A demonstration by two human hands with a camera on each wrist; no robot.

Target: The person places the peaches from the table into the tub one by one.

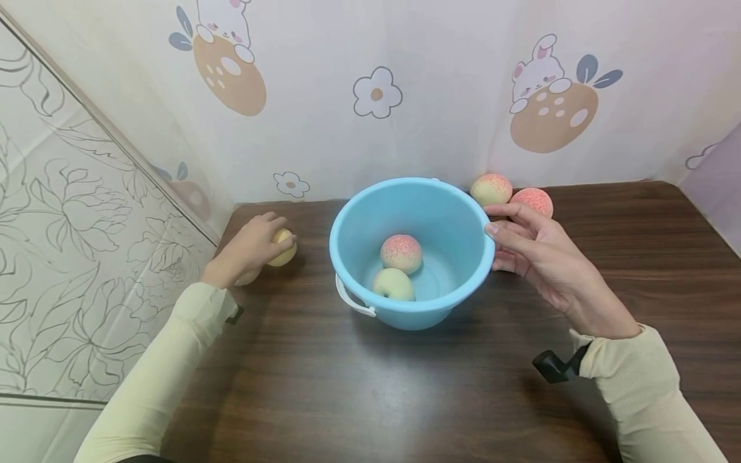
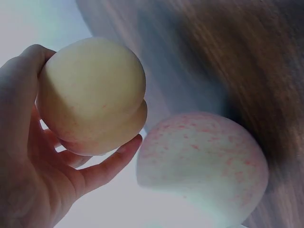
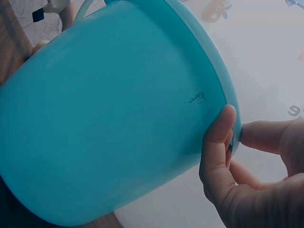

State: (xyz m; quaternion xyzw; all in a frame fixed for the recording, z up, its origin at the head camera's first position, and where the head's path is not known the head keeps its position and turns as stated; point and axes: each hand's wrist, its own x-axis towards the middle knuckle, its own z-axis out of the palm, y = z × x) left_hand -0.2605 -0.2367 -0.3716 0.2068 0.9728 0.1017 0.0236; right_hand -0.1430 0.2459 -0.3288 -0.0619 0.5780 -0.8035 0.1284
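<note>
the left hand (image 1: 247, 247) grasps a peach (image 1: 283, 250) at 9 o'clock of the bucket (image 1: 413, 319), which holds 2 more peaches (image 1: 402, 253), while the right hand (image 1: 541, 254) pinches its 3 o'clock edge, seemingly a picking-up step, the next move calling for a secure hold.

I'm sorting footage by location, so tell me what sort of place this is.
Probably a room at home: a dark brown wood-grain table, a white rabbit-print covering behind it, a white flower-outlined panel on the left.

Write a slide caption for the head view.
Left hand grips one peach; right hand pinches a blue bucket's rim, two peaches inside.
</note>
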